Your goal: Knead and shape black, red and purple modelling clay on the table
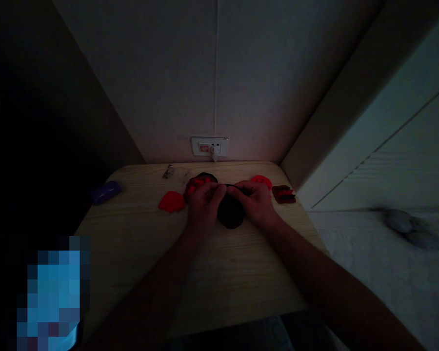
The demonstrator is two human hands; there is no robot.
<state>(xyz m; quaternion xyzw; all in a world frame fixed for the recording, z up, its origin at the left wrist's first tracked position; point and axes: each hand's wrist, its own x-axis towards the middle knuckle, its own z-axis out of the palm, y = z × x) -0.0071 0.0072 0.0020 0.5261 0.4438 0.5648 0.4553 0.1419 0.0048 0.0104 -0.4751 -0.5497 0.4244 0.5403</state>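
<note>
Both of my hands meet over the table and pinch the far edge of a round, flat black piece (230, 213); the dim light hides what it is made of. My left hand (204, 202) is closed on its left side, thumb on top. From the other side my right hand (255, 197) grips it, the two thumbs nearly touching. Just beyond my left hand lies a dark round item with red pieces (199, 182). A flat red scalloped piece (171, 201) rests to the left. Behind my right hand sits another red piece (262, 182).
On the right edge lies a dark red and black item (284, 194). A purple packet (107, 192) is at the left edge of the wooden table (139, 248). A small clear packet (169, 171) lies near the wall, below a socket (209, 146). A blurred screen glows lower left.
</note>
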